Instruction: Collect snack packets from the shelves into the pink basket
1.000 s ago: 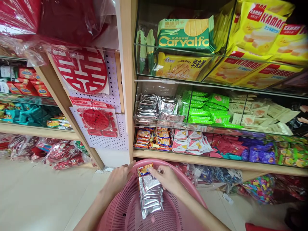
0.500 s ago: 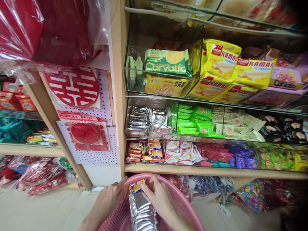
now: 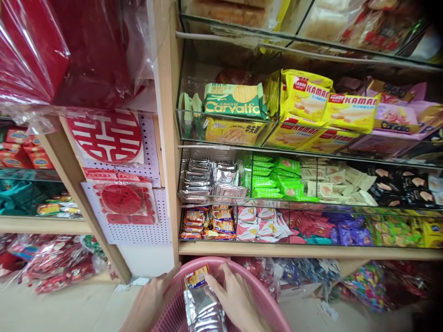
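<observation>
A pink plastic basket [image 3: 273, 306] with slotted walls is at the bottom of the view. My left hand [image 3: 152, 295] is closed over its left rim, fingertips partly hidden. Inside, a row of silver-wrapped packets [image 3: 202, 306] lies stacked face to face. At the row's far end is a small orange-and-blue snack packet [image 3: 197, 277]. My right hand [image 3: 237, 295] reaches in from the right, its thumb against the edge of that snack packet and its fingers curled behind. The fingertips are partly hidden.
Clear shelf bins ahead hold silver packets [image 3: 226, 175], green packets [image 3: 265, 177], orange packets [image 3: 207, 223] and yellow wafer packs [image 3: 306, 94]. A wooden post [image 3: 171, 138] divides them from red decorations [image 3: 105, 138]. Bagged goods [image 3: 363, 281] lie below the bottom shelf.
My view has tilted up slightly, so the shelves and basket sit lower in it. The orange-and-blue packet shows more of its front. Both hands keep nearly the same places at the basket.
</observation>
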Action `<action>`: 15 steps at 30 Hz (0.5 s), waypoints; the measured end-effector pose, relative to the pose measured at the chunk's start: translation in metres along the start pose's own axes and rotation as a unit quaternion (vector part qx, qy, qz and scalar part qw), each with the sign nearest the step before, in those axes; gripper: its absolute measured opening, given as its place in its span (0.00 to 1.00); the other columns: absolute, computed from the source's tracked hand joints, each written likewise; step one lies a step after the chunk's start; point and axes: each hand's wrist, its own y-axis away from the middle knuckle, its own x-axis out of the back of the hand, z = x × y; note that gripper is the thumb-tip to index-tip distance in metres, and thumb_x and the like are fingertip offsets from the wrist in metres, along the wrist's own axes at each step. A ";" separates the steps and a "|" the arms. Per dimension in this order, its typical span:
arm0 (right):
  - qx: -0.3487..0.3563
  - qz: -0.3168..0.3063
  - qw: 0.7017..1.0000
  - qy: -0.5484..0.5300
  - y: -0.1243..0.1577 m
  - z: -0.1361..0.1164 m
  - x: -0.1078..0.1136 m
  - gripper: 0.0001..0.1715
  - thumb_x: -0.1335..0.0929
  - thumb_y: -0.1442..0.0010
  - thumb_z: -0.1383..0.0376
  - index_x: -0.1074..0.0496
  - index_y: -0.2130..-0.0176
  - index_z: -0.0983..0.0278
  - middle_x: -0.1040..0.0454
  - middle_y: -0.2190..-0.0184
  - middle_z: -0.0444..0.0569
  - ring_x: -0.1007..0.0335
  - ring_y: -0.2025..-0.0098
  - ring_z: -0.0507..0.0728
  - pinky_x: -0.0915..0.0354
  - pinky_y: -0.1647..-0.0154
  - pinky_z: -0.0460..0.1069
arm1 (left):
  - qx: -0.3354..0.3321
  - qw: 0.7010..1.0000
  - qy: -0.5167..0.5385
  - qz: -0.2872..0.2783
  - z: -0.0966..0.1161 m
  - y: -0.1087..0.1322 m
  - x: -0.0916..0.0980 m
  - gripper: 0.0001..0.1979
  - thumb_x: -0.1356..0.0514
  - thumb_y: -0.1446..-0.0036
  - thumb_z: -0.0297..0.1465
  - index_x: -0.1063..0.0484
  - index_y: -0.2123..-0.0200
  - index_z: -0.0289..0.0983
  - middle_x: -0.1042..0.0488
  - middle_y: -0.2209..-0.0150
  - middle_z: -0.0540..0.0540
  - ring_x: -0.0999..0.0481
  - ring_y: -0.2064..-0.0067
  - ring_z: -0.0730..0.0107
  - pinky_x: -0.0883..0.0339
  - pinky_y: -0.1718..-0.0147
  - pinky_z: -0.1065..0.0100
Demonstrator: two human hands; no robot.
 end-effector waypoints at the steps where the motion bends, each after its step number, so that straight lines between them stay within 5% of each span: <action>1: 0.020 -0.008 1.000 0.009 0.002 -0.001 0.003 0.25 0.37 0.43 0.46 0.33 0.55 0.60 0.25 0.62 0.52 0.29 0.59 0.63 0.40 0.63 0.51 | 0.001 1.000 0.002 0.002 0.000 0.000 0.000 0.24 0.57 0.37 0.36 0.46 0.38 0.46 0.23 0.52 0.43 0.23 0.54 0.61 0.33 0.59 0.66; 4: 0.174 -0.063 0.982 0.037 0.004 -0.005 0.008 0.33 0.29 0.51 0.47 0.36 0.49 0.55 0.32 0.49 0.48 0.38 0.49 0.62 0.43 0.50 0.52 | 0.003 1.000 -0.003 0.000 0.003 0.002 0.003 0.24 0.56 0.37 0.35 0.47 0.37 0.47 0.22 0.54 0.43 0.23 0.55 0.62 0.33 0.60 0.68; 7: 0.309 -0.139 0.937 0.081 0.002 -0.004 0.004 0.36 0.28 0.55 0.43 0.36 0.51 0.53 0.33 0.51 0.44 0.40 0.50 0.60 0.43 0.49 0.53 | 0.010 1.000 -0.011 -0.011 0.008 0.002 0.009 0.24 0.57 0.37 0.33 0.47 0.37 0.47 0.22 0.56 0.43 0.22 0.56 0.63 0.34 0.62 0.70; 15: 0.368 -0.111 0.911 0.148 -0.004 0.010 -0.014 0.25 0.30 0.48 0.48 0.36 0.56 0.56 0.34 0.55 0.43 0.40 0.54 0.57 0.41 0.54 0.52 | 0.011 1.000 -0.013 -0.016 0.007 -0.001 0.008 0.24 0.57 0.37 0.33 0.45 0.38 0.47 0.21 0.56 0.43 0.22 0.55 0.62 0.33 0.60 0.69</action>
